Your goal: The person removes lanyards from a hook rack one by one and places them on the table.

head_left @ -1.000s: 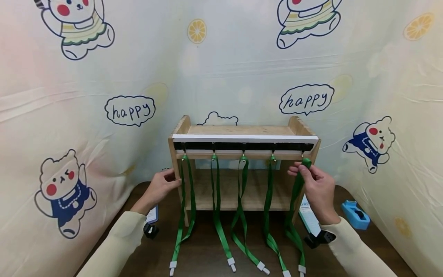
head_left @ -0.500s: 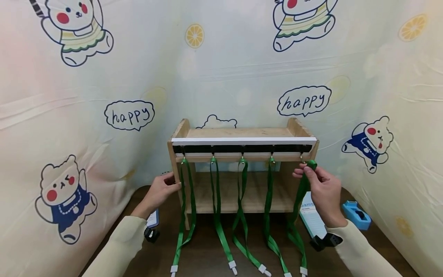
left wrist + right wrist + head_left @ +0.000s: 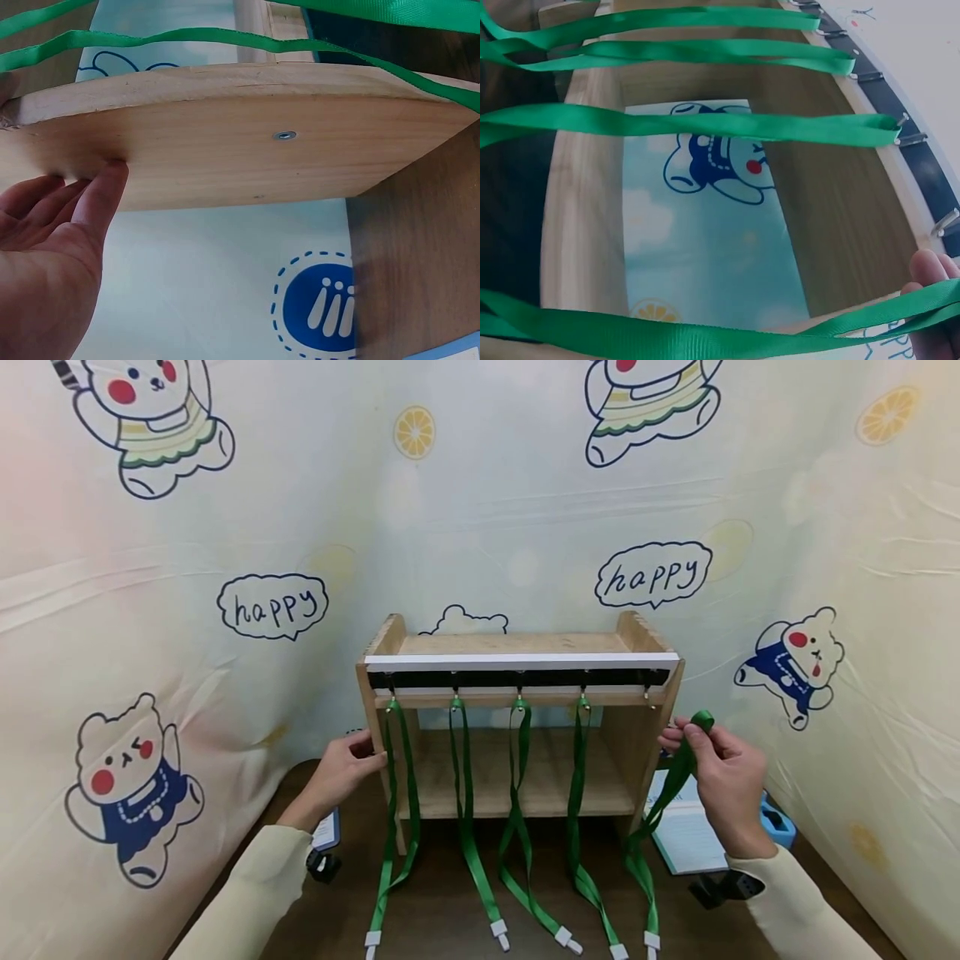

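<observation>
Currently, the green lanyard (image 3: 670,781) was pinched in the right hand (image 3: 726,785), off its hook; the wooden rack (image 3: 517,647) was touched by the flat, relaxed left hand (image 3: 341,770).

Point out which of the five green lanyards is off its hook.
The rightmost lanyard: the right hand pinches its top loop beside the rack, while the other four hang from hooks.

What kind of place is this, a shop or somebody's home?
Probably a small staged work booth, not a shop: a cartoon-bear sheet screens off a dark table bearing one wooden hook rack of green lanyards, with cameras strapped to the person's wrists.
</observation>
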Demonstrator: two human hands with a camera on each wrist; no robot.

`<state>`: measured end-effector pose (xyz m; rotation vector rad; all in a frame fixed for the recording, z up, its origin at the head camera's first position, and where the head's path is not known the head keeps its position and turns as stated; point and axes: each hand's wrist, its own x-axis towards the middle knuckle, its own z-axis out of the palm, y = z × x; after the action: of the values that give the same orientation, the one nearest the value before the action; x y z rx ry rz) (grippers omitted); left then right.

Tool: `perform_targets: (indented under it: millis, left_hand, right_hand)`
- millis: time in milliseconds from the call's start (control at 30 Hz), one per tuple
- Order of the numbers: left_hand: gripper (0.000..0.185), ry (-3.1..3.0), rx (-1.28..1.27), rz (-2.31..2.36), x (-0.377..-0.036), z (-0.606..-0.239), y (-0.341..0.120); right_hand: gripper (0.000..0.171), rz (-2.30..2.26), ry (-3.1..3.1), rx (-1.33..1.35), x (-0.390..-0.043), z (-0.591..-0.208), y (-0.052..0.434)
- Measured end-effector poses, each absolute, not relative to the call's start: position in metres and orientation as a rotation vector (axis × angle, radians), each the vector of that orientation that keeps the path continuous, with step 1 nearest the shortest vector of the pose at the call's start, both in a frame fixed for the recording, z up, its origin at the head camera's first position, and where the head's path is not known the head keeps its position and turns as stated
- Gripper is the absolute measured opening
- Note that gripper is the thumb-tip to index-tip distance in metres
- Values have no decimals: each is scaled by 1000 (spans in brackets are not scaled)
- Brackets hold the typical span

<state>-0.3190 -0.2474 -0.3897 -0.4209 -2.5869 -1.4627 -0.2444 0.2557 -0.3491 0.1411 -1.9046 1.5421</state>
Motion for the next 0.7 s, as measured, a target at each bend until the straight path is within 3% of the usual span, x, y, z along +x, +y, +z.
perform_targets:
  millis: [700]
  left_hand:
    - [41,-2588,-402,-1490,-319,-389,-248]
  right_hand:
    - [36,1702,-1834,43,-240,-366,273]
